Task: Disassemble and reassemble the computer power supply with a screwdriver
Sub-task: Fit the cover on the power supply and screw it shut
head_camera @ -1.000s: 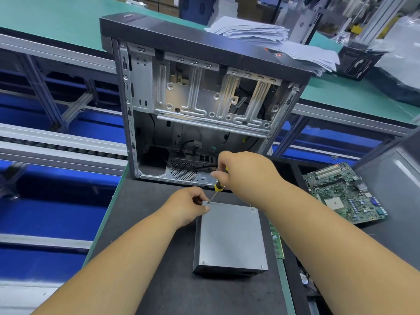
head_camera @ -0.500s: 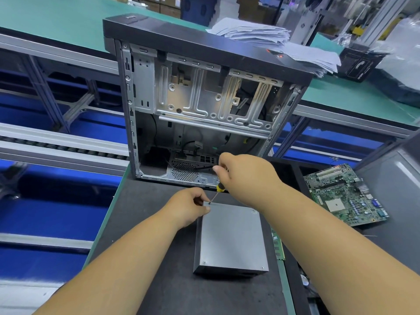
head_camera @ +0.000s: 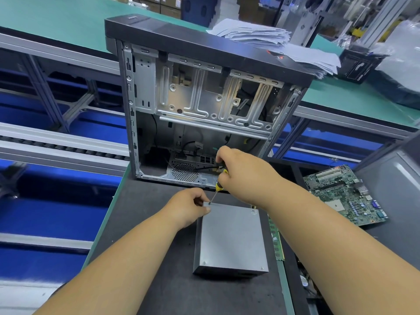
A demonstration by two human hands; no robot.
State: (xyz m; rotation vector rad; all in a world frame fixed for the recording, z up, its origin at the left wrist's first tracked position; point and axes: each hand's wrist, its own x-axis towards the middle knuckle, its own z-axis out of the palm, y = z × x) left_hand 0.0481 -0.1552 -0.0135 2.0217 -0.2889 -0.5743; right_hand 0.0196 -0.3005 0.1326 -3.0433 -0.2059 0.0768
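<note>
A grey metal power supply (head_camera: 230, 239) lies flat on the dark mat in front of me. My left hand (head_camera: 189, 206) grips its far left corner, thumb on the top plate. My right hand (head_camera: 242, 172) holds a screwdriver (head_camera: 217, 187) with a yellow and black handle. The thin shaft slants down and its tip sits on a screw at that far left corner, right beside my left fingers. Screws show at both near corners and the far right corner of the top plate.
An open computer case (head_camera: 204, 105) stands upright just behind the power supply. A green motherboard (head_camera: 343, 194) lies on the mat to the right. A memory stick (head_camera: 276, 241) lies along the power supply's right side. Stacked papers (head_camera: 272, 42) rest on the green bench behind.
My right hand has shifted slightly on the screwdriver handle, as if turning it. The tip stays on the same corner screw and my left hand keeps its hold.
</note>
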